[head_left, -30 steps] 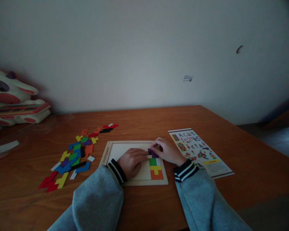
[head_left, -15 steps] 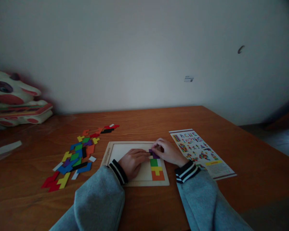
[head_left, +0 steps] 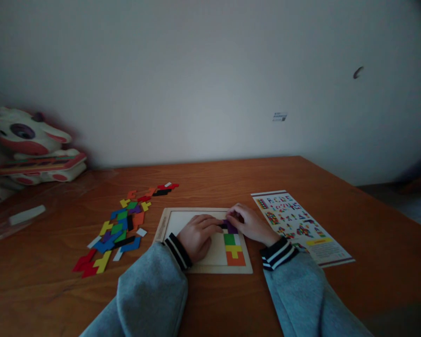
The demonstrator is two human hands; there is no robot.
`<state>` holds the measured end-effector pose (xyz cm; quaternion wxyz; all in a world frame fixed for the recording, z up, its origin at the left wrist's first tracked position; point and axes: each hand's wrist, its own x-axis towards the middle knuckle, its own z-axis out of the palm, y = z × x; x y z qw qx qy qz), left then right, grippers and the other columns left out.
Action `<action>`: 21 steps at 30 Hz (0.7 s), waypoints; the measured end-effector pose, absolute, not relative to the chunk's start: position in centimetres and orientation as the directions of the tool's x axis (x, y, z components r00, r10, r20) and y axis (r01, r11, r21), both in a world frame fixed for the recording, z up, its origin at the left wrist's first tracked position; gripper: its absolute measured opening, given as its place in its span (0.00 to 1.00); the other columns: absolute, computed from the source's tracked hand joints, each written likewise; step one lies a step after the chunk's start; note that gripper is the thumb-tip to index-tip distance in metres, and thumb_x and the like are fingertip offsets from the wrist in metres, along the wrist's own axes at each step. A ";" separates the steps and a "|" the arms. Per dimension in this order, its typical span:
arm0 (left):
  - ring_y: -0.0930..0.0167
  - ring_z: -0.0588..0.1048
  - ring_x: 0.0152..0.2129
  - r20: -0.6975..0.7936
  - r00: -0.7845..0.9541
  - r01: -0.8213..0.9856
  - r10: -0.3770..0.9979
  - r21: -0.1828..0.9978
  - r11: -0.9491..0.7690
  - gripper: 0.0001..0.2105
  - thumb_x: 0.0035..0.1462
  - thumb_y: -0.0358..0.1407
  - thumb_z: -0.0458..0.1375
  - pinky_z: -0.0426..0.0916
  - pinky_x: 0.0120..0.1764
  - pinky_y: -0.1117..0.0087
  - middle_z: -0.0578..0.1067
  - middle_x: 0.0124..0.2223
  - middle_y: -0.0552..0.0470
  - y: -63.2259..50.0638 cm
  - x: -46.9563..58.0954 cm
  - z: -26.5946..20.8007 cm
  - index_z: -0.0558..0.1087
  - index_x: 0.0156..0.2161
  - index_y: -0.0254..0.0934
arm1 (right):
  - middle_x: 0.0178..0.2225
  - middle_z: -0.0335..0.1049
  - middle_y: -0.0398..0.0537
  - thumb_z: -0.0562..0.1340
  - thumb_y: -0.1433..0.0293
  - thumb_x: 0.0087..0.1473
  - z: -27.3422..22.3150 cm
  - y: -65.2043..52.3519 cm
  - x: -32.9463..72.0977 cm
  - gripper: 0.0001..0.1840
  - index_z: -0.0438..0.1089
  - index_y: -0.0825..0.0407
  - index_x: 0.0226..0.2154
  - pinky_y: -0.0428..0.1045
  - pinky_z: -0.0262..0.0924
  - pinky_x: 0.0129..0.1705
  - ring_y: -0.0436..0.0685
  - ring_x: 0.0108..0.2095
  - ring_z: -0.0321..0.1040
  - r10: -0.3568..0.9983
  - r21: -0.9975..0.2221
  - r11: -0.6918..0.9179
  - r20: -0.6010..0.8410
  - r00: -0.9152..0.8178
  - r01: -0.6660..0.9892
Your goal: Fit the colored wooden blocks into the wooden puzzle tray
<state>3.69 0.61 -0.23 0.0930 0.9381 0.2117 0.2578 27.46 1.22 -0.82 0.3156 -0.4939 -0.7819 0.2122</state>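
Observation:
A pale wooden puzzle tray [head_left: 206,269] lies on the table under both my hands. Along its right side sit green [head_left: 229,239], yellow [head_left: 234,251] and orange [head_left: 236,260] puzzle pieces, with a bit of white beside the green. Above them is a purple puzzle piece [head_left: 233,228], pinched at its upper edge by the thumb and fingers of my right hand [head_left: 251,225]. My left hand [head_left: 199,235] rests over the tray, palm down, fingers stretched toward the purple piece. Its fingertips reach a small dark patch at the piece's left, too small to make out.
Left of the tray lies a loose pile of coloured puzzle pieces [head_left: 117,228], some overlapping. A printed pattern sheet [head_left: 303,224] lies to the right. A cow-shaped toy keyboard [head_left: 38,147] stands at the far left, near a white strip [head_left: 27,215]. The wall borders the table's back edge.
The whole scene has shifted slightly right as my head turned a little left. Both hands stay at the purple piece, with only slight finger movement.

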 end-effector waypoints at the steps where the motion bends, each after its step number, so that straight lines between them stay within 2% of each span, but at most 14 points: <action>1: 0.63 0.68 0.51 0.451 0.759 0.386 0.471 0.272 -0.882 0.22 0.49 0.23 0.50 0.64 0.54 0.56 0.72 0.56 0.47 0.6 3.6 0.2 0.70 0.49 0.38 | 0.34 0.70 0.47 0.59 0.65 0.60 -0.8 1.2 27.4 0.08 0.71 0.51 0.35 0.50 0.61 0.38 0.54 0.34 0.67 0.910 -0.652 0.415 0.282 -0.304 0.635; 6: 0.60 0.69 0.50 0.515 0.508 0.700 0.691 0.220 -0.679 0.20 0.55 0.26 0.51 0.66 0.52 0.53 0.71 0.56 0.45 2.7 0.9 1.3 0.69 0.52 0.38 | 0.33 0.70 0.48 0.57 0.62 0.60 -0.7 1.1 27.4 0.11 0.71 0.51 0.35 0.51 0.61 0.38 0.55 0.34 0.67 0.922 -0.659 0.386 0.264 -0.283 0.645; 11: 0.61 0.68 0.54 0.523 0.312 0.832 0.793 0.252 -0.494 0.16 0.60 0.28 0.48 0.63 0.57 0.54 0.70 0.56 0.42 6.9 -5.1 0.1 0.68 0.52 0.34 | 0.34 0.71 0.48 0.55 0.61 0.61 -0.5 0.9 27.3 0.12 0.70 0.51 0.35 0.51 0.61 0.38 0.56 0.35 0.67 0.922 -0.648 0.386 0.249 -0.296 0.657; 13: 0.61 0.68 0.55 0.460 0.303 0.861 0.835 0.243 -0.447 0.16 0.61 0.28 0.48 0.62 0.58 0.55 0.70 0.57 0.40 8.4 -6.5 -0.4 0.68 0.52 0.32 | 0.34 0.71 0.48 0.55 0.61 0.61 -0.4 0.9 27.3 0.13 0.70 0.51 0.35 0.51 0.61 0.37 0.56 0.35 0.67 0.925 -0.644 0.380 0.245 -0.292 0.664; 17: 0.63 0.65 0.58 0.357 0.362 0.877 0.861 0.183 -0.444 0.17 0.61 0.28 0.47 0.60 0.60 0.55 0.67 0.60 0.42 10.9 -6.2 -1.1 0.67 0.54 0.35 | 0.33 0.71 0.48 0.56 0.60 0.61 -0.3 0.9 27.1 0.13 0.70 0.51 0.34 0.51 0.61 0.36 0.57 0.33 0.67 0.930 -0.645 0.367 0.240 -0.279 0.670; 21: 0.58 0.65 0.58 0.310 0.394 0.875 0.865 0.162 -0.456 0.16 0.60 0.29 0.49 0.59 0.59 0.51 0.68 0.59 0.36 13.3 -4.7 -1.7 0.68 0.52 0.31 | 0.32 0.71 0.48 0.56 0.60 0.61 -0.2 1.0 27.2 0.13 0.71 0.50 0.35 0.51 0.61 0.36 0.56 0.33 0.66 0.937 -0.653 0.348 0.218 -0.273 0.672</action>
